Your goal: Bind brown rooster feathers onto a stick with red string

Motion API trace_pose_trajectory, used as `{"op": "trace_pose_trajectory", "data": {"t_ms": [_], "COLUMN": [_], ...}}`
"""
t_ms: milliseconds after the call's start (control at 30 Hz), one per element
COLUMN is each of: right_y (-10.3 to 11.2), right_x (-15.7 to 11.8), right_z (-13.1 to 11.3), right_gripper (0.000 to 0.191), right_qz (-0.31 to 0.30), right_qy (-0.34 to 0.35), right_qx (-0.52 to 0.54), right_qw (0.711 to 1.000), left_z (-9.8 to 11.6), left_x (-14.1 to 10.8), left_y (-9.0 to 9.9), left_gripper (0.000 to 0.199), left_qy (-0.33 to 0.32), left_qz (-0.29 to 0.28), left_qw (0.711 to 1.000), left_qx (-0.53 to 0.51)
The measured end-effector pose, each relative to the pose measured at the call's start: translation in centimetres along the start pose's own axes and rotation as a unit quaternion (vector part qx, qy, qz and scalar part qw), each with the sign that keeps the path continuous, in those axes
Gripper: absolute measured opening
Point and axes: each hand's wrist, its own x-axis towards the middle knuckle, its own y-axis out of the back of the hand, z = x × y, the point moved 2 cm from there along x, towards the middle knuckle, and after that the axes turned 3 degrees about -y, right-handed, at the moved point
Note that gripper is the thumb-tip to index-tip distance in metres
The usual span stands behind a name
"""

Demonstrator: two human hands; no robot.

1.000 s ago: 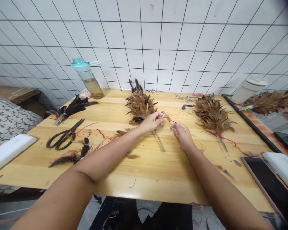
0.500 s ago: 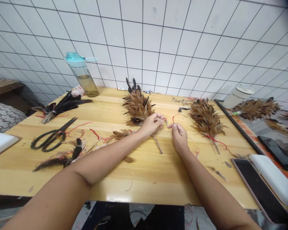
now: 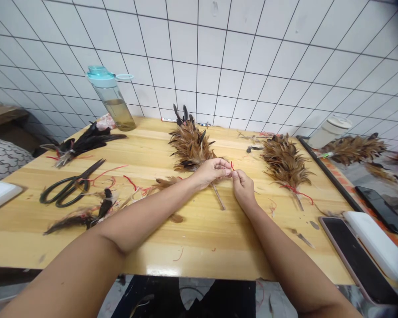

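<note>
In the middle of the table, my left hand (image 3: 212,173) is closed in a pinch, its fingertips meeting those of my right hand (image 3: 243,187). A short red string (image 3: 232,165) stands up between them; my right thumb and finger grip it, and the left fingertips pinch it too, partly hidden. Behind my left hand lies a brown feather bundle (image 3: 190,143) with black tips. Its thin stick (image 3: 219,197) points toward me from under that hand. Right of my hands lies another brown feather bundle (image 3: 283,159), tied with red string near its stem.
Black scissors (image 3: 71,185), black feathers (image 3: 89,141) and loose feather scraps (image 3: 102,210) lie at left. A water bottle (image 3: 117,106) stands at the back left. On the right are a phone (image 3: 354,256), a white device (image 3: 374,243) and a pale cup (image 3: 331,132).
My right hand has moved slightly left, and my left fingers have closed the gap, so the fingertips now meet. The red string has shifted left with them.
</note>
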Motion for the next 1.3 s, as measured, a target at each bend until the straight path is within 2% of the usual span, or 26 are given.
{"op": "trace_pose_trajectory", "data": {"t_ms": [133, 267, 500, 667, 800, 967, 1167, 1300], "right_y": [-0.6, -0.9, -0.6, -0.3, -0.2, -0.4, -0.5, -0.3], "right_x": [-0.2, -0.3, 0.0, 0.2, 0.2, 0.3, 0.3, 0.3], "right_z": [0.0, -0.1, 0.1, 0.4, 0.4, 0.6, 1.1, 1.0], "right_gripper": [0.032, 0.031, 0.029, 0.031, 0.032, 0.029, 0.029, 0.028], "right_qz": [-0.017, -0.027, -0.021, -0.011, -0.007, -0.016, -0.009, 0.000], "right_qy": [0.021, 0.035, -0.008, -0.017, -0.017, 0.000, -0.033, -0.043], "right_qx": [-0.092, -0.149, -0.096, -0.037, -0.003, -0.001, -0.049, -0.066], "right_qw": [0.995, 0.988, 0.995, 0.999, 1.000, 1.000, 0.998, 0.997], "left_z": [-0.1, 0.0, 0.7, 1.0, 1.0, 1.0, 0.8, 0.8], "left_x": [0.1, 0.1, 0.0, -0.1, -0.3, -0.4, -0.6, -0.5], "left_y": [0.0, 0.1, 0.6, 0.6, 0.6, 0.7, 0.8, 1.0], "left_gripper": [0.034, 0.028, 0.011, 0.019, 0.010, 0.016, 0.024, 0.020], "left_qy": [-0.002, -0.008, -0.010, -0.023, -0.013, 0.007, 0.037, 0.032], "left_qz": [-0.003, -0.004, 0.015, 0.021, 0.003, -0.009, -0.053, -0.072], "left_qw": [0.999, 0.997, 0.995, 0.994, 0.993, 0.994, 0.995, 0.994], "left_qx": [0.036, 0.077, 0.101, 0.100, 0.121, 0.105, 0.069, 0.079]}}
